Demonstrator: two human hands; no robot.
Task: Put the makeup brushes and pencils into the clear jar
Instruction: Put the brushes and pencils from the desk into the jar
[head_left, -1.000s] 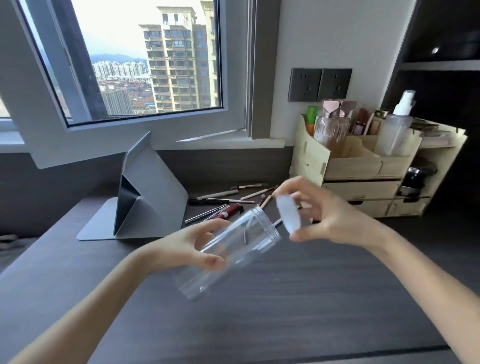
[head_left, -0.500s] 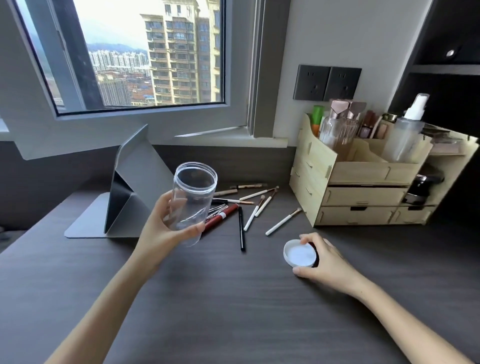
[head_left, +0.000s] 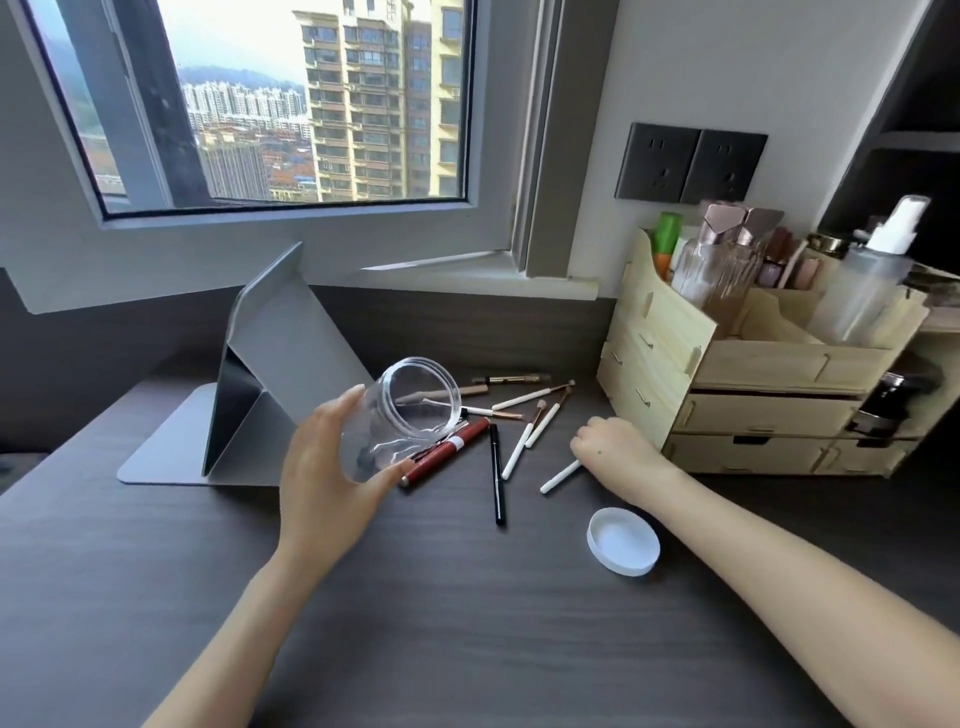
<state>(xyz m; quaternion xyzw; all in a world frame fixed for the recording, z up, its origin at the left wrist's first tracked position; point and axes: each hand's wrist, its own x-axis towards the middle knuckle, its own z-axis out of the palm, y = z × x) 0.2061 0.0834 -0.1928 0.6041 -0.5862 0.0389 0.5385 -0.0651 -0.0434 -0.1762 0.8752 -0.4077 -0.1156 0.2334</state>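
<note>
Left hand (head_left: 322, 467): grip clamped round the jar (head_left: 400, 418), thumb on the near side, fingers behind the clear wall. Jar held above the worktop (head_left: 467, 623), tilted, open mouth up and toward the right; nothing inside.

Right hand (head_left: 610, 447): knuckles up, fingers curled down at the upper end of a white brush (head_left: 560, 477) lying on the worktop. Whether the grip is already closed on the brush cannot be told; the fingertips are hidden under the hand.

Lid (head_left: 622, 541): white, round, lying hollow side up on the worktop, near the right forearm, apart from the jar.

Loose items, on the worktop between the two hands and behind the jar:
- black pencil (head_left: 497, 473), lying lengthwise toward the camera;
- red pen (head_left: 449, 454), partly under the jar;
- two white brushes (head_left: 530, 434) side by side, bristles away from the camera;
- further brushes and pencils (head_left: 511, 395) fanned toward the back wall, some seen through the jar.

Organiser (head_left: 727, 374): pale wood, drawers below, bottles on top; right rear, just beside the right hand.

Stand (head_left: 270, 364): grey, folded, left rear.
</note>
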